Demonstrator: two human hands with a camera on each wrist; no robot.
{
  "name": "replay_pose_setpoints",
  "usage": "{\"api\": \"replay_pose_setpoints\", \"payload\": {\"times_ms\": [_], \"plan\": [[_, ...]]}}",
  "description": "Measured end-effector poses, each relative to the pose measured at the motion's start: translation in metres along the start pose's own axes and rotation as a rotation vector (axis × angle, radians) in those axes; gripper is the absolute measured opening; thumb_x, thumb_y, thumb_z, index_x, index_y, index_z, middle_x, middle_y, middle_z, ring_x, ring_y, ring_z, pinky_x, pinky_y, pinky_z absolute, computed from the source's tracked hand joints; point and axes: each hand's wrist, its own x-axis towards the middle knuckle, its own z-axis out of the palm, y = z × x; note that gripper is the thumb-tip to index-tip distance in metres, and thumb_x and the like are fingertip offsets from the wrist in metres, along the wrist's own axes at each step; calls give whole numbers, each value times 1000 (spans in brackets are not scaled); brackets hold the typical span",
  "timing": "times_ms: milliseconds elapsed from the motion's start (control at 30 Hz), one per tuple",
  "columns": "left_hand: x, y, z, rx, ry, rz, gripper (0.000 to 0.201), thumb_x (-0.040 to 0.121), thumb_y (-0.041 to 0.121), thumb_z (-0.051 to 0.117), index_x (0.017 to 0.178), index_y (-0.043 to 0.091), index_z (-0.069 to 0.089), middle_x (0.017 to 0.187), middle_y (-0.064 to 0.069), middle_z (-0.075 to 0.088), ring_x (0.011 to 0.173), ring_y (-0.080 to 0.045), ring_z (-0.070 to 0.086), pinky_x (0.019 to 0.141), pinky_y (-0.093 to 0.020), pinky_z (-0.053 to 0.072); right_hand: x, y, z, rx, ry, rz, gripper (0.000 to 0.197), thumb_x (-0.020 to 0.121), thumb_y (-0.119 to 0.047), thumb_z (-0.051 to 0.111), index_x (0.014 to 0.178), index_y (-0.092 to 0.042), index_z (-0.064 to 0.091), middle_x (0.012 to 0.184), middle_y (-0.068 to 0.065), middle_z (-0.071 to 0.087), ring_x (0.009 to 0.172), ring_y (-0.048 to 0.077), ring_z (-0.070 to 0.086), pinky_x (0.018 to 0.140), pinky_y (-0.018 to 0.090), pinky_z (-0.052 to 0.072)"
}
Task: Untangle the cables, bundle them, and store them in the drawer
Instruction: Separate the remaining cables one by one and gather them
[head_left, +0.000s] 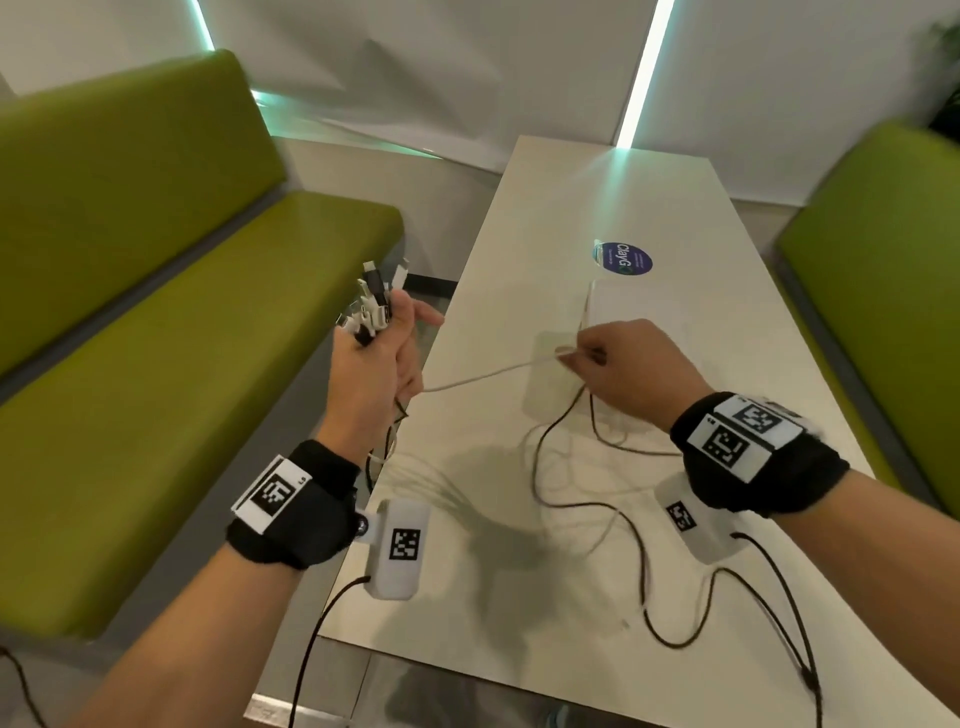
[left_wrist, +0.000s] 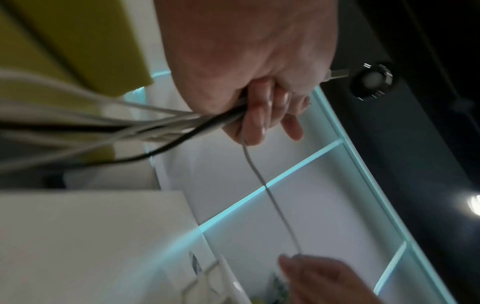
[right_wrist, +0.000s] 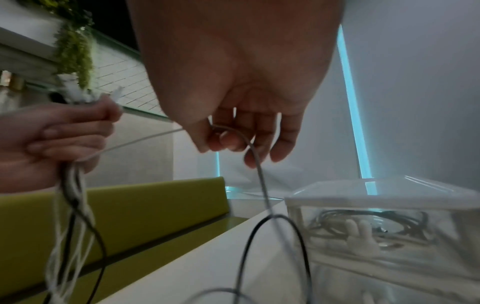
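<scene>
My left hand (head_left: 382, 358) is raised beside the table's left edge and grips a bunch of white and black cables (left_wrist: 155, 123), their plug ends (head_left: 371, 304) sticking up above the fist. The cords hang down from it to the table. One white cable (head_left: 488, 371) runs taut from that fist to my right hand (head_left: 582, 356), which pinches it between thumb and forefinger over the table. In the right wrist view the white cable (right_wrist: 257, 164) bends over the right hand's fingers (right_wrist: 228, 142). A clear plastic drawer box (right_wrist: 376, 222) with coiled cables inside stands just past the right hand.
The white table (head_left: 597, 597) carries loose black and white cable loops (head_left: 571, 499) near its front. A round blue sticker (head_left: 622, 258) lies further back. Green benches (head_left: 156, 338) flank the table on both sides. Black leads run from both wrist cameras.
</scene>
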Motion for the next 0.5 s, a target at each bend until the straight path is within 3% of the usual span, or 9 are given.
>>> {"api": "replay_pose_setpoints", "payload": {"times_ms": [67, 133, 233, 300, 367, 433, 500], "plan": [[-1, 2, 0, 117, 9, 32, 36, 95, 45, 50, 78, 19, 67, 50, -8, 22, 40, -14, 17, 40, -27, 19, 7, 0, -9, 99, 32, 75, 50, 93, -47, 54, 57, -13, 48, 55, 6, 52, 55, 26, 52, 53, 32, 40], [-4, 3, 2, 171, 26, 38, 36, 98, 41, 48, 76, 20, 67, 58, -20, 19, 48, -27, 13, 45, -35, 16, 10, -8, -19, 396, 22, 130, 47, 92, -49, 55, 71, -8, 62, 70, 13, 65, 57, 22, 67, 58, 33, 57], [-6, 1, 9, 184, 48, 37, 38, 97, 41, 49, 77, 14, 66, 55, -10, 26, 53, -31, 14, 49, -40, 14, 12, -25, -30, 678, 38, 92, 44, 93, -46, 55, 85, -4, 65, 78, 13, 68, 67, 25, 72, 69, 39, 62], [-7, 0, 11, 190, 51, 39, 39, 94, 44, 50, 78, 12, 66, 55, -6, 30, 50, -24, 16, 48, -39, 14, 14, -27, -36, 483, 17, -4, 42, 90, -53, 55, 93, -13, 67, 82, 2, 71, 77, 18, 71, 74, 33, 59], [-7, -2, 8, 207, 65, 42, 39, 94, 43, 51, 77, 11, 65, 55, -7, 30, 47, -17, 20, 46, -38, 15, 13, -18, -40, 181, -96, -55, 43, 81, -61, 61, 108, -28, 63, 97, -9, 68, 94, 9, 64, 83, 28, 51], [-7, -5, 2, 232, 96, 45, 39, 96, 43, 50, 77, 12, 65, 53, -5, 31, 43, -13, 24, 43, -33, 18, 8, 2, -41, 20, -272, -14, 60, 74, -60, 69, 125, -35, 52, 112, -11, 60, 106, 9, 56, 92, 28, 44], [-8, -9, -4, 254, 128, 45, 39, 96, 43, 50, 75, 14, 65, 52, -3, 33, 42, -11, 26, 41, -27, 22, -1, 24, -36, -47, -415, 101, 70, 76, -51, 73, 136, -32, 43, 118, -9, 55, 107, 12, 53, 94, 28, 42]]}}
